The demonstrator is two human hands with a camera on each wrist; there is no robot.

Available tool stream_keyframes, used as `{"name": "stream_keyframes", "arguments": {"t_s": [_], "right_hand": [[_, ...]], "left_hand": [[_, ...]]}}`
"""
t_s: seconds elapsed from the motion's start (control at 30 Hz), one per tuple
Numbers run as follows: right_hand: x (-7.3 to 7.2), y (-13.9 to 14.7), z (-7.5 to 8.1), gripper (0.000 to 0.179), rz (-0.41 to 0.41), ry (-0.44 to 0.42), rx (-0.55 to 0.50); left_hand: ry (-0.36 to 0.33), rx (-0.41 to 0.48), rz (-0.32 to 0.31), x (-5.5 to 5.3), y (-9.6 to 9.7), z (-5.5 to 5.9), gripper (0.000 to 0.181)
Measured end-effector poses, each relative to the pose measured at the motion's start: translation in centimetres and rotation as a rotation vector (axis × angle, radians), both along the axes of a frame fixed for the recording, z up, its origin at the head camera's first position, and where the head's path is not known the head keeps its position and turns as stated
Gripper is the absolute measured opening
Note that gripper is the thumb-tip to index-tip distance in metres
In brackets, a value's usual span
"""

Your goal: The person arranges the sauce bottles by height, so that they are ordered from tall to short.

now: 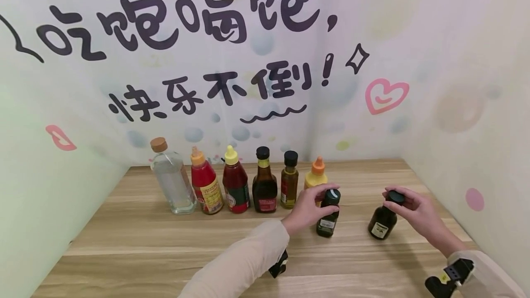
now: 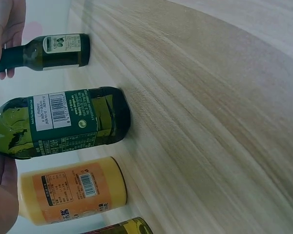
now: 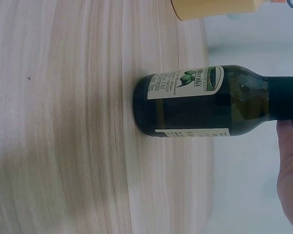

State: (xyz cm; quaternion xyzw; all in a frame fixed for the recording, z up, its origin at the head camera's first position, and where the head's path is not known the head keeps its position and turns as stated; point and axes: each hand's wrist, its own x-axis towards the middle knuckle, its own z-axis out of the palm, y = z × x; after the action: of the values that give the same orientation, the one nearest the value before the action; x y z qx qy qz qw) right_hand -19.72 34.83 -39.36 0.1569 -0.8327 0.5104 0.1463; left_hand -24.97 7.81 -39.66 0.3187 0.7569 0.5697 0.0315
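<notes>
My left hand [image 1: 305, 210] grips a small dark green glass bottle [image 1: 327, 225] near its black cap, thumb and fingers on either side. In the left wrist view this bottle [image 2: 68, 122] shows a white barcode sticker and green printed label. Farther right, my right hand [image 1: 420, 213] pinches the black cap of a dark olive oil bottle [image 1: 382, 220]. The right wrist view shows this bottle [image 3: 195, 114] nearly upright relative to the wood, its pale label bearing olives. Behind my left hand stands a yellow squeeze bottle [image 1: 315, 178] with an orange tip, partly hidden.
Along the back of the wooden table [image 1: 165, 252] stand a clear bottle [image 1: 171, 180] with a brown cap, two red sauce bottles [image 1: 207, 190], a dark sauce bottle [image 1: 265, 187] and a slim oil bottle [image 1: 289, 183]. Printed fabric walls [image 1: 468, 59] enclose the back and sides.
</notes>
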Motion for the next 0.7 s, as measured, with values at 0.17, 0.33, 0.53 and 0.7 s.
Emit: {"name": "stream_keyframes", "arguments": {"t_s": [0.17, 0.33, 0.53, 0.7], "right_hand": [[-0.03, 0.00, 0.06, 0.035, -0.001, 0.001, 0.004], [0.02, 0.03, 0.04, 0.034, -0.008, 0.003, 0.007], [0.00, -0.05, 0.03, 0.034, -0.008, 0.007, -0.001], [-0.01, -0.05, 0.03, 0.034, -0.001, -0.004, -0.019]], "left_hand": [[-0.017, -0.009, 0.004, 0.01, -0.06, 0.12, 0.046], [-0.035, -0.018, 0.005, 0.00, -0.01, 0.07, 0.046], [-0.026, -0.040, 0.018, -0.06, 0.03, 0.18, 0.043], [-0.009, -0.061, 0.040, -0.19, 0.14, 0.35, 0.041]]}}
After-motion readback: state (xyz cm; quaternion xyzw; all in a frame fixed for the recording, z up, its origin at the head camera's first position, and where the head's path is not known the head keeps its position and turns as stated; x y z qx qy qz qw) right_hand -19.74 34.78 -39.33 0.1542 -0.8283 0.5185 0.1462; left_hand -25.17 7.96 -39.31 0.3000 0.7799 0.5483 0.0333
